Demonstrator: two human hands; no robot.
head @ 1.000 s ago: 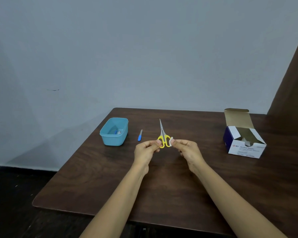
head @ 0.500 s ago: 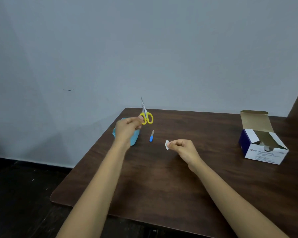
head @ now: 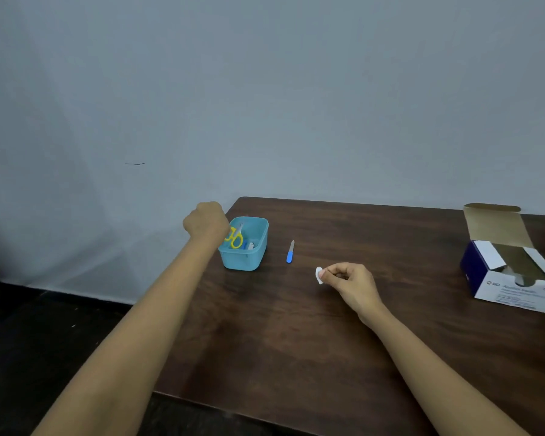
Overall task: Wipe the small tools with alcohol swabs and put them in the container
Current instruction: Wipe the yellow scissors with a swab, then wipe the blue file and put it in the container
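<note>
Scissors (head: 234,240) now sit inside the blue container (head: 243,261), no longer raised above it. Yellow handles lie at 4 o'clock of the left hand (head: 205,222), right against it; fingers hidden, grip cannot be told. Right hand (head: 350,283) pinches a white swab (head: 319,275). Blue-handled nail file (head: 290,253) lies at 3 o'clock of the container.

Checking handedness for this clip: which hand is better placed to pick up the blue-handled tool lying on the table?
Probably left. The right hand pinches the swab, while the left hand is at the container where the scissors sit, close to the blue-handled tool.
</note>
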